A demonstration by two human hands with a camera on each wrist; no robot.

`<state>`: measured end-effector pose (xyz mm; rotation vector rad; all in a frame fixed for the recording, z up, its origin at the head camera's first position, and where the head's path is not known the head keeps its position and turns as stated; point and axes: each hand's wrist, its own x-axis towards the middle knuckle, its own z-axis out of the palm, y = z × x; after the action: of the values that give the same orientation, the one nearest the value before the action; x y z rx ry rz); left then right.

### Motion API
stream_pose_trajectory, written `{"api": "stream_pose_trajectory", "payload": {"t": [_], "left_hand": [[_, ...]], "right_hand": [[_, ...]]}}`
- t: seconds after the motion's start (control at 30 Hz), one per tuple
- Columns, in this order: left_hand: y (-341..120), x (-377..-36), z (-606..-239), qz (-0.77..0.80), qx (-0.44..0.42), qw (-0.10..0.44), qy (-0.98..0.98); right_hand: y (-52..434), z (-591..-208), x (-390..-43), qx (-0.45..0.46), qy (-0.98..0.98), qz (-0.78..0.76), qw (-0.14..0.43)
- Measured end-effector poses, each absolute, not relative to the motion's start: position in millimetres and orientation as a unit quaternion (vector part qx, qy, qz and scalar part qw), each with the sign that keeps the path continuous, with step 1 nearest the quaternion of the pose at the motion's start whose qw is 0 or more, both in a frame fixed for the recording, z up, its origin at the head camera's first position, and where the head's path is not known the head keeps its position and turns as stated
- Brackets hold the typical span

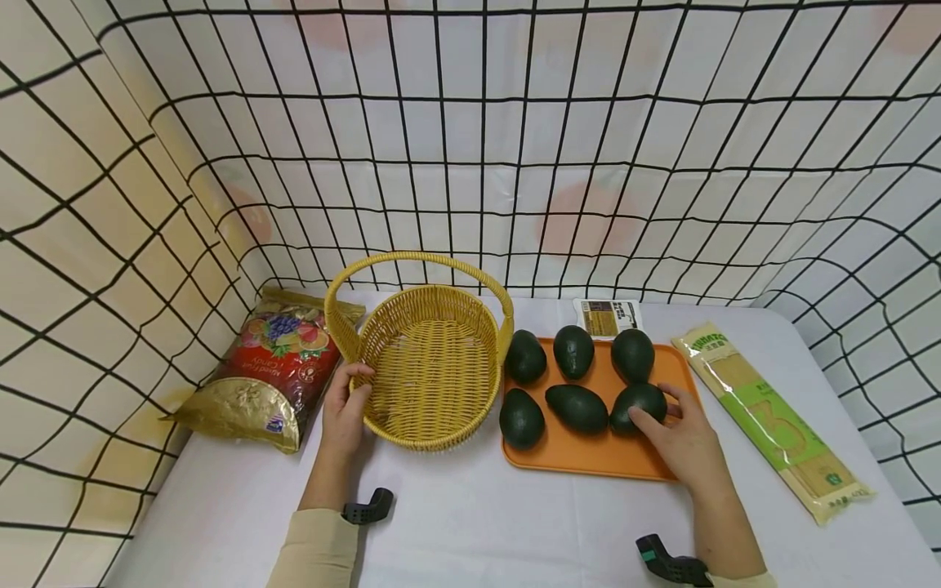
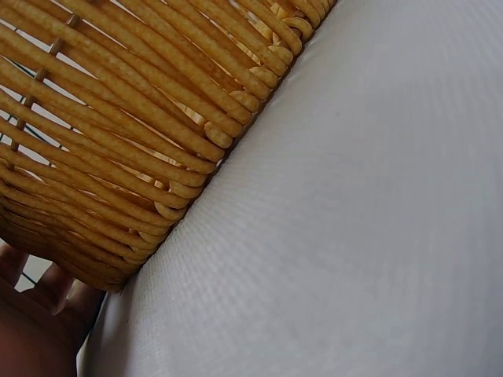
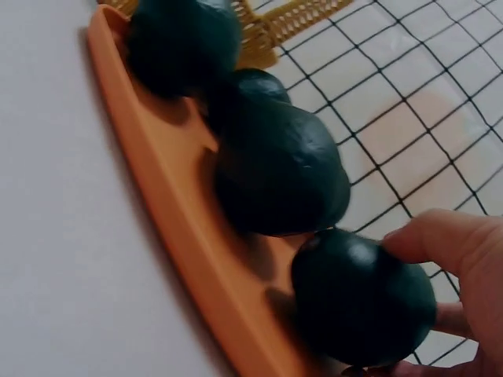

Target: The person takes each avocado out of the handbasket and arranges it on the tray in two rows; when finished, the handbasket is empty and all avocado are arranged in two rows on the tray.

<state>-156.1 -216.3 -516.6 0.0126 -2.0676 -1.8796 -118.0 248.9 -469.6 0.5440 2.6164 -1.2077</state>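
Grid-patterned cloth (image 1: 470, 147) walls in a white table (image 1: 515, 523) on its far, left and right sides. Largest on the table is a yellow wicker basket (image 1: 430, 371) with an arched handle, standing left of centre; the left wrist view shows its woven wall (image 2: 118, 133) sitting on the white surface. Just right of the basket lies an orange tray (image 1: 588, 457) that carries six dark green avocados. At the far left a red and gold candy bag (image 1: 268, 380) leans by the cloth, and at the right a long pasta packet (image 1: 772, 416) lies at a slant, well apart from the tray's right edge. A small labelled box (image 1: 606, 317) sits beyond the tray's far rim. The left hand (image 1: 345, 408) holds the basket's near left rim, fingers curled over the edge and thumb outside. The right hand (image 1: 680, 437) rests on the tray's near right corner and closes round the nearest right avocado (image 1: 638, 406), fingertips (image 3: 428, 239) pressed on its top and side while it lies on the tray, touching a neighbour (image 3: 279, 169).
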Motion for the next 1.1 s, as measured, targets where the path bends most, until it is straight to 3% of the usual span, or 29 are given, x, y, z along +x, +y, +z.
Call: {"api": "stream_pose_trajectory", "payload": {"t": [0.33,1.1], "left_hand": [[-216.8,-155.9,-515.6,-0.663,0.009,0.165,-0.73],[-216.0,-155.8,-515.0,-0.666,0.008,0.164,-0.728]], "right_hand": [[274.2,-460.6,-111.8,0.091,0.898,-0.41,0.13],[265.2,-474.0,-115.1,0.119,0.89,-0.421,0.127]]}}
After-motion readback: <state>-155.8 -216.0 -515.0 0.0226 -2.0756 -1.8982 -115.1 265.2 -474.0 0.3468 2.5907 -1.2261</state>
